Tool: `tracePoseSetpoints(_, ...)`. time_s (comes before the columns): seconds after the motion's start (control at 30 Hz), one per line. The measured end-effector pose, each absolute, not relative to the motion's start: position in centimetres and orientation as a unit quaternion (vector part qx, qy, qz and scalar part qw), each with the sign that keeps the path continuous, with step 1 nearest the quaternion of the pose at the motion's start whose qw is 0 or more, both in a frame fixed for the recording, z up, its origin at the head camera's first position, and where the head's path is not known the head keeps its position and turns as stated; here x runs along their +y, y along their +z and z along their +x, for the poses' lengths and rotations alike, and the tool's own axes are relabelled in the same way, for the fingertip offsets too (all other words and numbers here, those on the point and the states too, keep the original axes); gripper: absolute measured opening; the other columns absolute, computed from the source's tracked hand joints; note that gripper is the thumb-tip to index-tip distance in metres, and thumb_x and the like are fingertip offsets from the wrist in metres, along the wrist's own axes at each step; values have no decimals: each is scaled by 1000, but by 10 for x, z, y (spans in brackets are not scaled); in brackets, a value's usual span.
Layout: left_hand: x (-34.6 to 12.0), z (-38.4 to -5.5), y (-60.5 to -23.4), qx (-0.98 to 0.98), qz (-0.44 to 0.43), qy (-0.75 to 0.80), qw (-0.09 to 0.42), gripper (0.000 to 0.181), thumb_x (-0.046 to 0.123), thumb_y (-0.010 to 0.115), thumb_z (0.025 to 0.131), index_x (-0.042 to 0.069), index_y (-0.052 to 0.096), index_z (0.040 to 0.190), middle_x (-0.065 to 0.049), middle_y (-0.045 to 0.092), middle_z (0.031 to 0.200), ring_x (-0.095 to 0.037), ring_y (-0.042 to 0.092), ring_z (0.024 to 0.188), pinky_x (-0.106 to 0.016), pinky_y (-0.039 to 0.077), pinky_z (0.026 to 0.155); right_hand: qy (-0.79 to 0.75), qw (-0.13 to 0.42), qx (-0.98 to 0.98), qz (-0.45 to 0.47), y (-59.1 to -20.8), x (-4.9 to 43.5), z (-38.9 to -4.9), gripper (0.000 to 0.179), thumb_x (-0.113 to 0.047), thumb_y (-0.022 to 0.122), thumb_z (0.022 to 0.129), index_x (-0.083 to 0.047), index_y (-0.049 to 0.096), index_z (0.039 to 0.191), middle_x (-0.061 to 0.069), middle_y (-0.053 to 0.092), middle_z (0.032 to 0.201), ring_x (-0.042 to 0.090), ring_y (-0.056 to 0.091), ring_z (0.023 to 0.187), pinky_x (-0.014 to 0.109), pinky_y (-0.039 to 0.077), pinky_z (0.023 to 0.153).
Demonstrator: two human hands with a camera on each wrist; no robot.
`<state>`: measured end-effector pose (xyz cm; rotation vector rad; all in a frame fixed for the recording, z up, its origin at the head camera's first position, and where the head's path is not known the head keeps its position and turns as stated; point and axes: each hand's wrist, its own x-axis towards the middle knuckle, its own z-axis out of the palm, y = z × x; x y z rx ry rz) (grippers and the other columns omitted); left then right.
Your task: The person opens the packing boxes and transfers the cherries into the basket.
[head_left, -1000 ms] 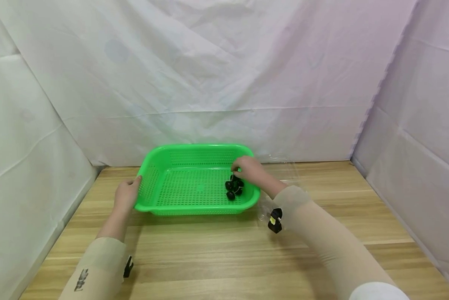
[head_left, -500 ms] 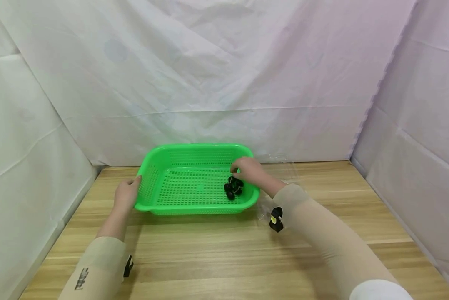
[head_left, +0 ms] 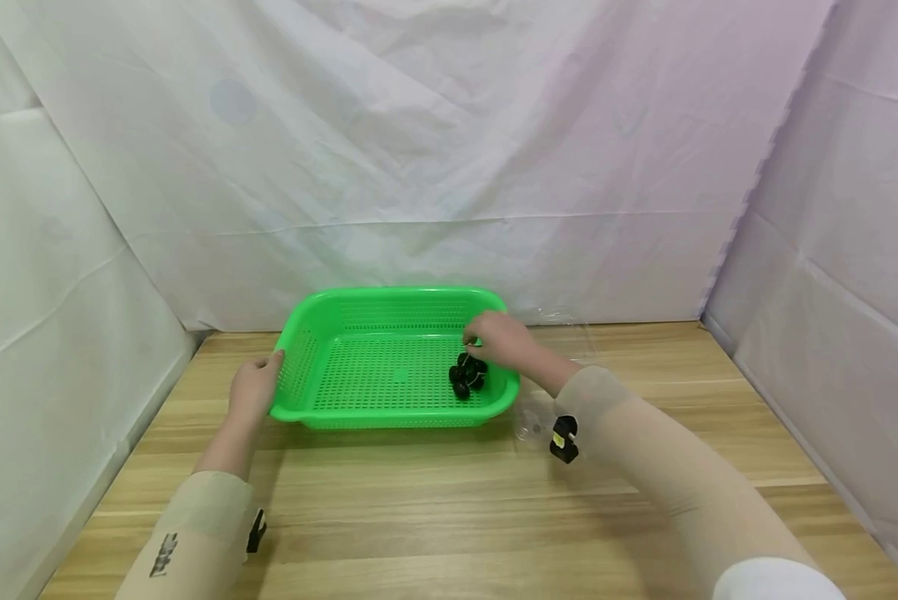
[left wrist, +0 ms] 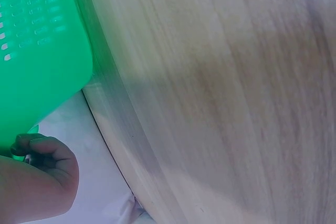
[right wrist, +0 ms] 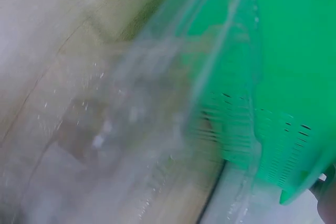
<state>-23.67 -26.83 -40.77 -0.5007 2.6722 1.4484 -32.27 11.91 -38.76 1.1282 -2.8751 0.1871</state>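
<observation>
My left hand (head_left: 254, 387) grips the left rim of a green perforated plastic basket (head_left: 400, 418), and the left wrist view shows its fingers (left wrist: 50, 148) curled at the basket's edge. Over the basket's right end is my right hand (head_left: 497, 340), thumb and fingertips pinched together at the top of a cluster of dark, round, shiny fruits (head_left: 467, 375) on thin pale stems. The cluster lies low in the basket, close to its right wall. Only a sliver of the right hand (right wrist: 328, 198) shows in the right wrist view.
Just right of the basket, partly under my right forearm, lies a clear plastic container (head_left: 535, 417); it fills much of the right wrist view, blurred. White cloth walls (head_left: 449, 167) enclose the wooden table (head_left: 419, 517) at the back and both sides.
The dark fruits have shifted slightly within the basket beneath my right hand. My right forearm has moved a little to the right. The left hand and the basket stay in place.
</observation>
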Motion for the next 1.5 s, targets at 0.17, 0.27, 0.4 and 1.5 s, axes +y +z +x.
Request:
tracePoseSetpoints(0.17, -270, -236, -408, 869, -163, 466, 26, 73, 48, 26, 104, -16, 38, 139, -34, 41, 138, -43, 42, 123, -54, 40, 99, 52, 43, -923, 378, -380, 126, -316, 11, -15, 68, 90, -11, 76, 96, 1, 71, 99, 19, 64, 94, 35, 52, 85)
tracePoseSetpoints(0.27, -270, -235, -408, 870, -163, 466, 22, 73, 48, 27, 104, -16, 42, 136, -32, 47, 130, -38, 48, 111, -48, 44, 90, 52, 50, -922, 380, -377, 131, -312, 10, -15, 70, 89, -11, 76, 96, 1, 70, 97, 19, 63, 92, 35, 52, 83)
tracePoseSetpoints(0.4, -269, -233, -409, 873, -162, 461, 12, 71, 48, 29, 104, -15, 48, 130, -27, 53, 116, -30, 51, 96, -39, 47, 78, 43, 66, -919, 387, -375, 138, -306, 8, -17, 73, 87, -12, 76, 94, 0, 69, 94, 19, 61, 88, 34, 52, 80)
tracePoseSetpoints(1.5, -273, -234, -413, 880, -148, 451, 7, 67, 48, 36, 102, -13, 49, 127, -22, 56, 103, -22, 57, 80, -28, 50, 63, 34, 201, -875, 439, -356, 193, -256, 9, -13, 81, 79, -10, 74, 83, 2, 67, 82, 20, 61, 77, 38, 51, 70)
